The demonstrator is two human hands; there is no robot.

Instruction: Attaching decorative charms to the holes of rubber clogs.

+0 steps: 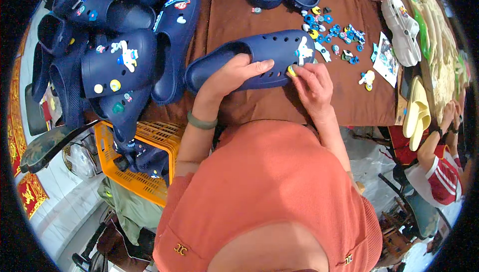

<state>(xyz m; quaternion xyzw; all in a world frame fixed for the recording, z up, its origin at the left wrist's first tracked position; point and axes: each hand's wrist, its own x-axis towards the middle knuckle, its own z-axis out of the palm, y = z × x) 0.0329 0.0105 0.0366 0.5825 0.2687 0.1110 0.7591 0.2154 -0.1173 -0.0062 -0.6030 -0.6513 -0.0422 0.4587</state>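
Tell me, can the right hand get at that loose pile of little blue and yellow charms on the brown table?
Probably yes. The right hand is pressing a yellow charm into the navy clog, and the charm pile lies just beyond it on the brown table, with nothing between them.

Orange sleeveless top [269,192] with gold emblems, green wristband [201,122] on left wrist

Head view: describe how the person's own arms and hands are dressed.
Both forearms are bare. The left hand has a plain dull-green bangle at its wrist; the right hand shows no ring or band. The short orange sleeves end at the upper arms.
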